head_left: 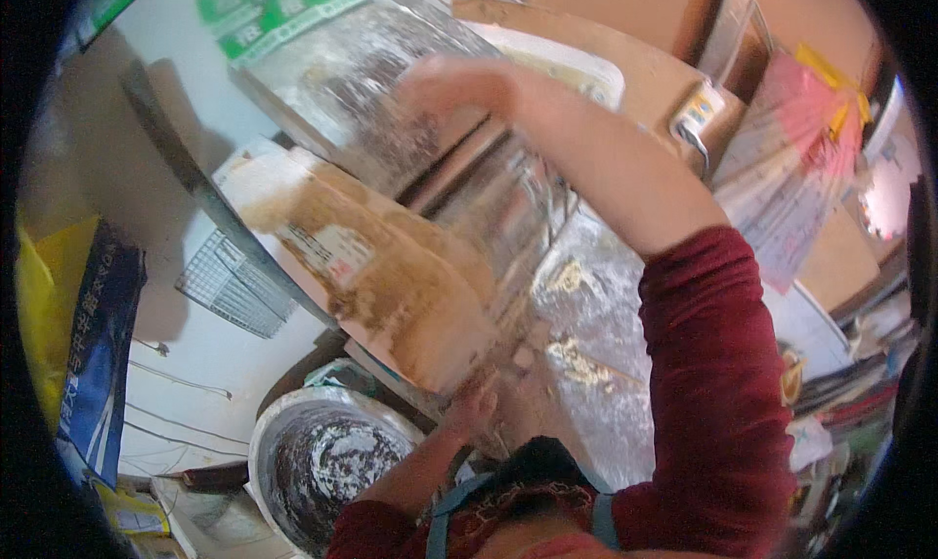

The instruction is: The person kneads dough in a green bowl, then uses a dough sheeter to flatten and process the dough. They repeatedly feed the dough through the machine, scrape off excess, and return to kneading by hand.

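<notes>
My right hand [449, 88] reaches over a flour-dusted metal tray [337, 75] at the top of a roller machine. Motion smears its fingers, so I cannot see whether they hold anything. Beside the tray are the machine's metal rollers [469, 173] and its brown-stained casing [376, 266], which carries a pale label. My left hand [477, 408] is low, next to the casing's near end; its fingers are blurred and partly hidden. Pale dough scraps [576, 364] lie on a floured metal surface [611, 422] right of the machine.
A large round tub [269, 461] with white residue inside stands at lower left. A wire basket [234, 283] is against the white wall. A white tray [586, 65] and a switch box [699, 109] are at the back, with a pink-and-yellow plastic bag [791, 139] at right.
</notes>
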A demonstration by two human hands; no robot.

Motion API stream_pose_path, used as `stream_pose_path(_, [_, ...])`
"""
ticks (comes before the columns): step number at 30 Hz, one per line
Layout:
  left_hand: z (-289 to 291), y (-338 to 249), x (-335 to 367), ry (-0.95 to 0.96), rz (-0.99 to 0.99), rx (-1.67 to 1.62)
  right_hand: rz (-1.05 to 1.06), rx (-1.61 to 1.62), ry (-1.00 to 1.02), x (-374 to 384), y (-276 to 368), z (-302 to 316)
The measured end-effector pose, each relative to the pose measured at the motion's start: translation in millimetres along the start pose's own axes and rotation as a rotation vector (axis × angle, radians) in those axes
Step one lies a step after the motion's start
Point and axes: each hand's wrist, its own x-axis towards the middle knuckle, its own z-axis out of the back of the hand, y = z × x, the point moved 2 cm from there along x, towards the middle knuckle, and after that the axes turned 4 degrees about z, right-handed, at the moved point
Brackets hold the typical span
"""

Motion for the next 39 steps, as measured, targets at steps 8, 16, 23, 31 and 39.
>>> stream_pose_path(8, [9.8, -6.1, 6.1, -0.030, 0.130, -0.235, -0.544, -0.294, -0.979, -233.4, 82.5, -9.1])
stream_pose_path(16, [21.0, -19.9, 12.2, -0.033, -0.016, 0.028, -1.549, 0.184, -0.631, -421.4, 223.0, -260.6])
stream_pose_path(23, [23.3, -27.7, 16.5, 0.010, 0.021, 0.109, -1.419, -0.018, -0.484, -458.3, 236.7, -335.2])
stream_pose_path(31, [24.4, -28.6, 15.0, 0.003, 0.018, 0.156, -1.605, 0.371, -0.820, -448.7, 212.4, -303.0])
stream_pose_path(39, [27.4, -35.1, 17.9, 0.061, 0.055, 0.204, -1.524, 0.095, -0.701, -439.5, 223.7, -287.2])
